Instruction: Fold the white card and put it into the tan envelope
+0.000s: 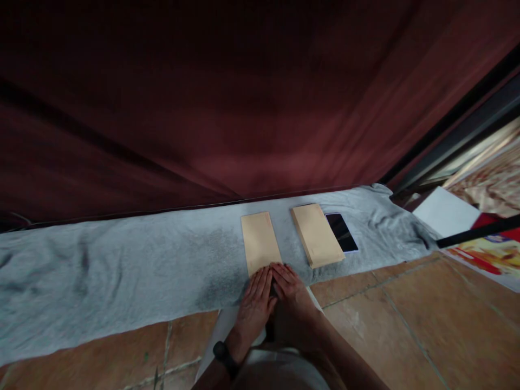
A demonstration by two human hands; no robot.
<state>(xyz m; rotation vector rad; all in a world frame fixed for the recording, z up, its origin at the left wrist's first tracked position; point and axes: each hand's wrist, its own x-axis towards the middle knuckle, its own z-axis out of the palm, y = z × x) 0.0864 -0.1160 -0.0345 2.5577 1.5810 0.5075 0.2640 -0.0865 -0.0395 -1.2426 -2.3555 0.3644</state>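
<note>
A tan envelope (260, 241) lies flat on a grey cloth (122, 265) spread over the floor. My left hand (255, 302) and my right hand (287, 283) rest side by side, fingers flat, on the near end of that envelope. A black band is on my left wrist. To the right lies a stack of tan envelopes (317, 234), apart from my hands. A dark phone (341, 232) lies face up next to the stack's right side.
A dark red curtain (227, 97) hangs behind the cloth. Brown floor tiles (406, 319) run along the near side. At the right are a white sheet (444, 212), a black bar (475, 232) and colourful printed material (491, 252).
</note>
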